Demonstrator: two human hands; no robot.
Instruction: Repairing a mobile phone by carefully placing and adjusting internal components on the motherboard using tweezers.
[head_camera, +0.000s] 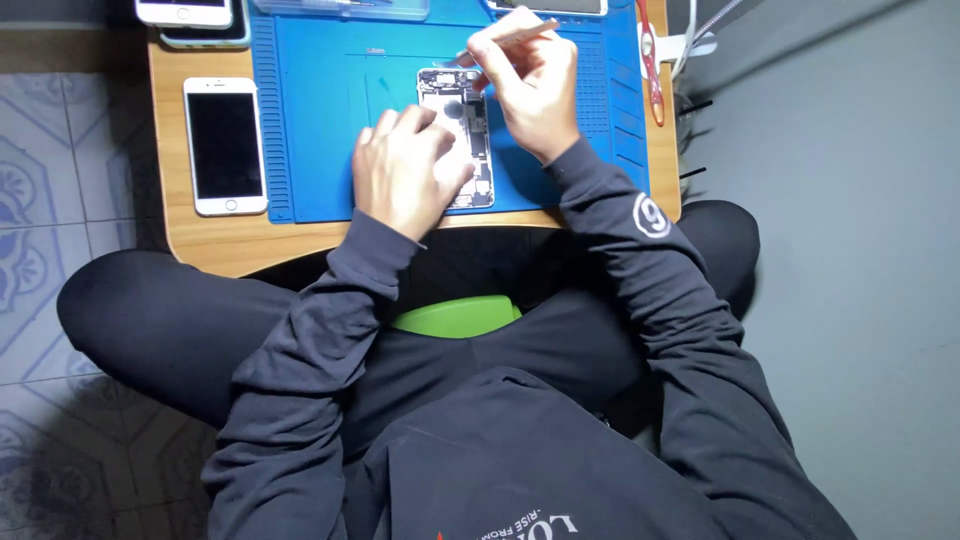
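An opened phone (458, 130), its back off and its circuit parts showing, lies upright in the middle of a blue work mat (330, 110) on a small wooden worktop (215, 245). The left hand (405, 170) rests on the phone's lower left part, fingers bent and pressing flat on it, holding it down rather than closing around it. The right hand (530, 85) is above the phone's upper right corner, fingers pinched on a thin tool (505, 42) whose tip points toward the top edge of the phone. A white phone with a dark screen (226, 143) lies left of the mat on the bare wood. Another white phone (185, 12) lies at the far left edge, partly cut off by the frame. A clear flat box (340, 8) sits along the mat's far edge; its contents cannot be made out. Red-handled pliers (652, 70) lie at the mat's right edge.
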